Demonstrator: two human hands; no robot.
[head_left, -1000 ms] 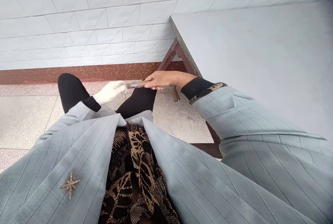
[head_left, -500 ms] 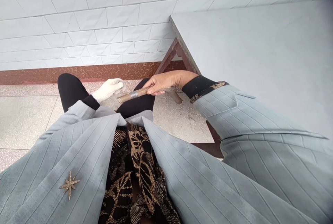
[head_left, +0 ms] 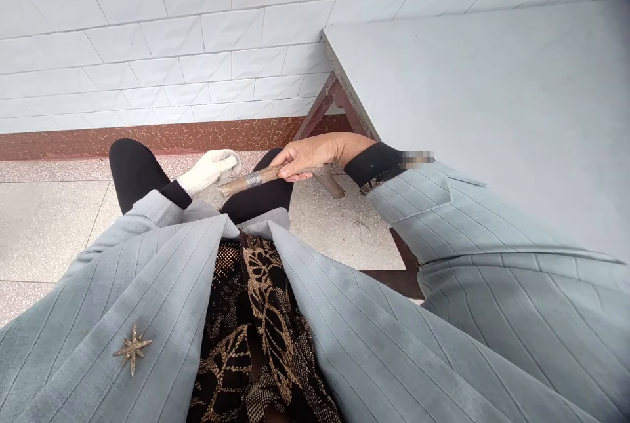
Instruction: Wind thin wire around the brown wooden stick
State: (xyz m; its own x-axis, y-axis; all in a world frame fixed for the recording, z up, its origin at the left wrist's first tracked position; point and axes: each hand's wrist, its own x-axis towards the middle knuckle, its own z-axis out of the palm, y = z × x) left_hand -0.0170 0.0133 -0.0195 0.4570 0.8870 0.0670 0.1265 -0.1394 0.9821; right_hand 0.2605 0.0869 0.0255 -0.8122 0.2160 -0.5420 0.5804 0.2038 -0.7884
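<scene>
My right hand, bare, is wrapped round a forked wooden stick. Silvery wire is coiled in a tight band near the stick's left end. Past my wrist, a thicker prong of the wood slants down to the right. My left hand wears a white knitted glove, greyish at the fingertips. Its fingers are curled closed just above the left end of the stick; what they pinch, if anything, I cannot make out. Both hands are over my lap, between my knees.
To the right stands a pale grey table on reddish-brown legs. A white tiled wall with a brown skirting band runs across the front. Beneath me is a speckled floor.
My gloved left hand has shifted slightly to the right and turned a little, staying closed near the stick's end. My right hand and the stick have hardly moved.
</scene>
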